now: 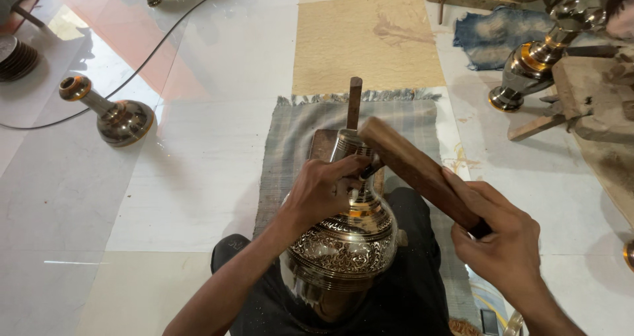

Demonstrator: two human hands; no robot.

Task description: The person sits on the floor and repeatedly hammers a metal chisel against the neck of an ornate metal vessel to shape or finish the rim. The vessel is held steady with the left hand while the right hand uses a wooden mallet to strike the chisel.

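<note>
While my left hand (323, 190) grips a small tool against the neck of the engraved vase (347, 240), my right hand (498, 240) clasps a wooden mallet (416, 167). Its head sits just above the tool.

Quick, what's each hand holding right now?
Left hand: closed on a small tool against the metal vase.
Right hand: closed on the wooden mallet.

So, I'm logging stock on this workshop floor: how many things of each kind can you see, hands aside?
Metal vases: 3, the engraved vase in the lap under the left hand, one lying on the tiles, one at right.
Wooden mallet in the right hand: 1
Fringed mat: 1
Blue cloth: 1
Total: 6
</note>
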